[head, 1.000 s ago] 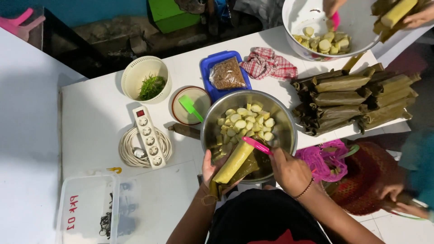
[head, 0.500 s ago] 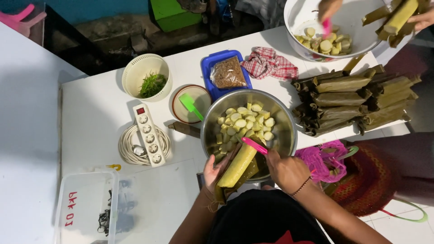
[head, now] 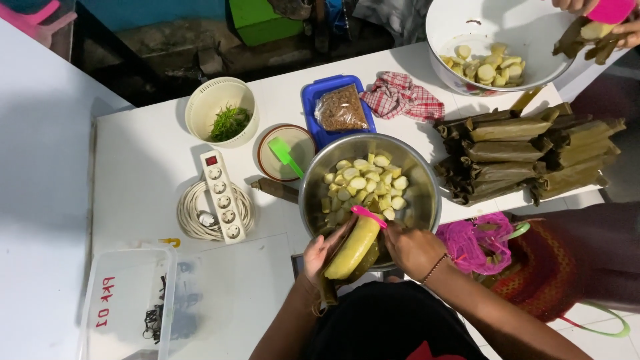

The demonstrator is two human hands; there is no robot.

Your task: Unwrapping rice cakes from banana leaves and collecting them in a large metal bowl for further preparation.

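My left hand (head: pixel 319 252) holds a long yellow rice roll (head: pixel 352 247), partly unwrapped from its dark leaf, over the near rim of a steel bowl (head: pixel 427 193). My right hand (head: pixel 412 248) grips a pink-handled knife (head: pixel 369 215) whose handle lies across the roll's far end. The bowl holds several pale cut pieces (head: pixel 363 187) of the same roll.
A pile of leaf-wrapped rolls (head: pixel 527 153) lies to the right. Another person's hands (head: pixel 593 20) work over a white bowl (head: pixel 467 20) at the back right. A blue tray (head: pixel 310 107), checked cloth (head: pixel 403 97), cream basket (head: pixel 220 117), power strip (head: pixel 220 193), green-spatula plate (head: pixel 283 152) and pink net bag (head: pixel 477 240) surround the bowl.
My hands and the roll have barely shifted at the bowl's rim. The other person's hands at the back right have moved their roll and pink tool slightly.
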